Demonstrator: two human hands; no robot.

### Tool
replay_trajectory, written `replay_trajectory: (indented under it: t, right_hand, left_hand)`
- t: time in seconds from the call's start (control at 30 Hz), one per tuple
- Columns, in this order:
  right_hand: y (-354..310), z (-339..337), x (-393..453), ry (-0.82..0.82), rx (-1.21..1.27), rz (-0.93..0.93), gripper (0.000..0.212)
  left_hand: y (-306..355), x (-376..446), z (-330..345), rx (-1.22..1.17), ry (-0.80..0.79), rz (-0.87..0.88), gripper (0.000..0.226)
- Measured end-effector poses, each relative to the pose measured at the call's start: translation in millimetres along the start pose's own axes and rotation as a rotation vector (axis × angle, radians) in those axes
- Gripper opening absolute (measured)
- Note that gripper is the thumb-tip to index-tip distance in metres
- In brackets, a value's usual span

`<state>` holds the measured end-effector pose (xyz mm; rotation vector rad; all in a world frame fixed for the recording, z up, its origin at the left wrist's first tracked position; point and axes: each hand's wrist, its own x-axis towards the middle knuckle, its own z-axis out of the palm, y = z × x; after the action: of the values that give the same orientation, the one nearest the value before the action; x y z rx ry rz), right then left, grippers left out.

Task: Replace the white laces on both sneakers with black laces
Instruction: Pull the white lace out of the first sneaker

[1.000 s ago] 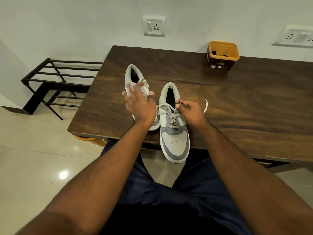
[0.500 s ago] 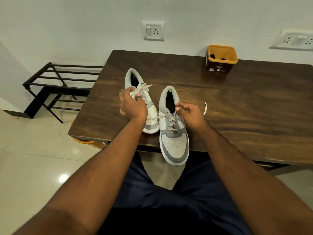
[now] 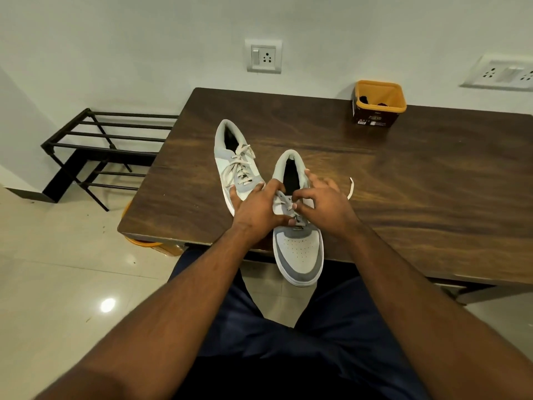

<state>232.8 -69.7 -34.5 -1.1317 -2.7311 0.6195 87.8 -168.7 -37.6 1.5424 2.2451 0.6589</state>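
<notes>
Two grey-and-white sneakers stand on the dark wooden table (image 3: 403, 183). The left sneaker (image 3: 235, 166) keeps its white lace, loosely tied. The right sneaker (image 3: 298, 252) pokes its toe over the table's front edge. My left hand (image 3: 256, 210) and my right hand (image 3: 323, 203) meet over its lacing, fingers pinching the white lace (image 3: 281, 199) at the upper eyelets. One free lace end (image 3: 351, 187) trails on the table to the right. Dark items, perhaps the black laces, lie in the yellow tub (image 3: 378, 103).
A black metal rack (image 3: 101, 151) stands on the tiled floor left of the table. Wall sockets (image 3: 263, 56) are behind the table. An orange object (image 3: 144, 242) peeks from under the table's front left corner. My dark-trousered legs are below.
My left hand has left the left sneaker's lace and moved right onto the right sneaker. My right hand has stayed at that sneaker's lacing.
</notes>
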Motion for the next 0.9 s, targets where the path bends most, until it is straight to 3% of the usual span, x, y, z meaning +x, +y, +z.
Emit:
replay_trajectory:
  t: [0.1, 0.2, 0.4, 0.5, 0.63, 0.8, 0.9]
  right_hand:
    - [-3, 2, 6, -0.072, 0.004, 0.023, 0.026]
    - [-1, 7, 12, -0.088, 0.178, 0.059, 0.009]
    - [4, 19, -8, 0.277, 0.702, 0.192, 0.006]
    - [9, 30, -21, 0.380, 0.754, 0.231, 0.014]
    - [3, 27, -15, 0.353, 0.567, 0.094, 0.025]
    - [-14, 5, 3, 0.079, 0.098, 0.095, 0.020]
    - [-16, 5, 2, 0.123, -0.048, -0.003, 0.014]
  left_hand:
    - [-3, 2, 3, -0.007, 0.011, -0.015, 0.060]
    - [-2, 3, 5, 0.023, 0.009, -0.024, 0.061]
    - [-3, 4, 4, 0.044, -0.002, -0.019, 0.061]
    - [-2, 2, 5, 0.039, -0.001, -0.023, 0.060]
    - [-2, 2, 7, 0.007, 0.012, -0.032, 0.061]
    - [-1, 2, 5, 0.003, -0.002, -0.042, 0.061]
    - [-1, 2, 5, -0.020, -0.003, -0.047, 0.062]
